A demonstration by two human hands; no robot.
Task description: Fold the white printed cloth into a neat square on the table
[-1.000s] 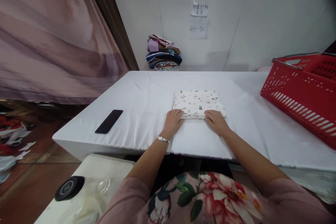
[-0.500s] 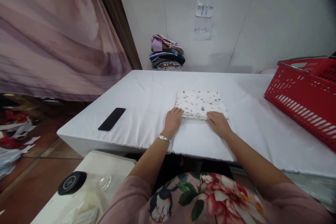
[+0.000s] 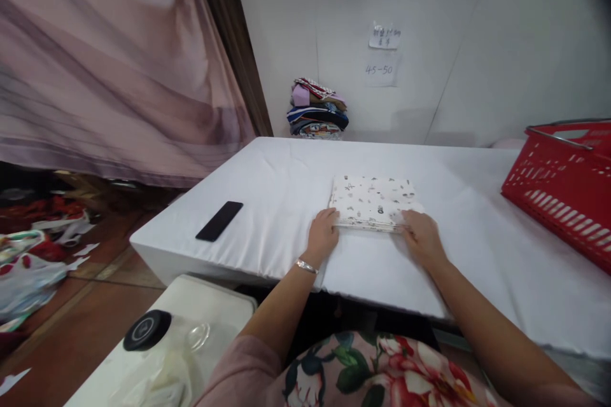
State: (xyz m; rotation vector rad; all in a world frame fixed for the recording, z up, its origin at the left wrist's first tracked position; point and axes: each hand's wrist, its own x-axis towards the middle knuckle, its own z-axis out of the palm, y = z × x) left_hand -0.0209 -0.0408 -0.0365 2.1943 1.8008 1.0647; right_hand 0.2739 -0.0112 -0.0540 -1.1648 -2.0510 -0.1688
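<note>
A folded white cloth [image 3: 372,197] with small dark and greenish prints lies flat on the white-covered table [image 3: 277,191], its stacked layers showing along the near edge. At its near left corner, my left hand [image 3: 323,233] has closed fingers on the edge; a silver bracelet circles that wrist. My right hand [image 3: 422,236] grips the near right corner, with its thumb at the front and its fingertips partly hidden.
A black phone [image 3: 219,220] lies on the table's left. At the right stands a red plastic basket [image 3: 563,184]. Folded fabrics [image 3: 317,111] are piled behind the far edge. Beside me, a white surface [image 3: 219,299] bears a round black object [image 3: 147,329] and plastic bags. A pink curtain [image 3: 119,63] hangs at left.
My right hand has slid right along the cloth's near edge to its corner. My left hand stays at the left corner. The whole view has shifted slightly.
</note>
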